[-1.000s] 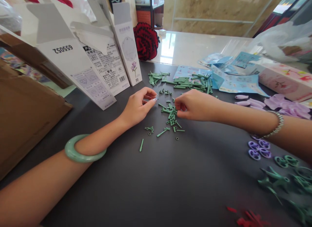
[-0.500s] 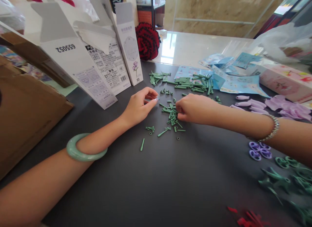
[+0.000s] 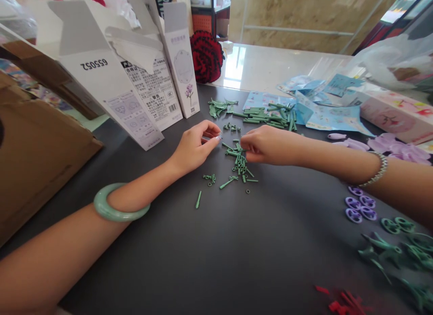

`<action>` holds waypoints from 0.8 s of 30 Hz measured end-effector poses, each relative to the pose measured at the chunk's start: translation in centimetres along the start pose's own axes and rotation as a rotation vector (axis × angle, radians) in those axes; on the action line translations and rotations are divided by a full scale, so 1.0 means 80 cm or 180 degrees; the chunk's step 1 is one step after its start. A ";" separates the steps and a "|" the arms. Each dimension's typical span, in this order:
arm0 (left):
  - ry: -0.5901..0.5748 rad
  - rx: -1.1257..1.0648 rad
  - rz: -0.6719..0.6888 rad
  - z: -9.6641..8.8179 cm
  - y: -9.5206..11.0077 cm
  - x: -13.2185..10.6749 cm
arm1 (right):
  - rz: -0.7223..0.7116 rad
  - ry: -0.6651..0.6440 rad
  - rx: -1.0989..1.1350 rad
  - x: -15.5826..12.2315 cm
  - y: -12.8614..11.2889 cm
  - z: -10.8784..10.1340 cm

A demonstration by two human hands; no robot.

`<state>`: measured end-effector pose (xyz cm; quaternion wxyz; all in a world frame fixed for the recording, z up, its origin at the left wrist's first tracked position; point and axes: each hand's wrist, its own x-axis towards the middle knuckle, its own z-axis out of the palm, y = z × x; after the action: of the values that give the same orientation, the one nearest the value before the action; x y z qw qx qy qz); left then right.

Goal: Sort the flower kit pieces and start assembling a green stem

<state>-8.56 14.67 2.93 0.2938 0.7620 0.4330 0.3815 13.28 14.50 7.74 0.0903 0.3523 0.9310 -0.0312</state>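
Observation:
Just left of a pile of small green plastic pieces [image 3: 240, 162], my left hand [image 3: 198, 145] rests on the dark table with thumb and fingertips brought together. Whatever lies in that pinch is too small to make out. My right hand [image 3: 264, 145] reaches in from the right, fingers curled down at the pile's upper right edge; its fingertips are partly hidden. Below the hands lie a small cluster of green connectors [image 3: 209, 177], a tiny dark ring [image 3: 248, 191] and a single green peg [image 3: 198, 200]. A few more small green pieces [image 3: 232, 127] sit beyond them.
Behind the hands lie green leaves [image 3: 219, 108] and green rods [image 3: 257, 115]. White cartons [image 3: 135, 89] stand at the left beside a brown box [image 3: 43, 157]. Lilac petals [image 3: 395, 148], purple rings [image 3: 360, 203], green parts [image 3: 389, 247] and red pieces [image 3: 348, 302] lie at right.
My right hand has shifted slightly left and up over the green pile, with its fingers a little more curled apart from the palm. My left hand stays nearly still.

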 end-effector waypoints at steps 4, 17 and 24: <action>-0.0015 -0.0005 0.0003 0.000 -0.002 0.000 | -0.0676 0.0374 0.0505 -0.003 0.001 0.003; -0.0019 0.0005 0.0002 0.000 0.001 0.000 | -0.0468 -0.0015 0.0155 -0.021 0.012 0.003; -0.0026 -0.0029 0.0010 0.000 0.000 0.000 | -0.1048 0.0171 -0.0778 -0.003 0.006 0.001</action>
<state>-8.60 14.65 2.93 0.2984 0.7629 0.4289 0.3808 13.82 14.72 7.73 0.1012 0.1824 0.9749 0.0772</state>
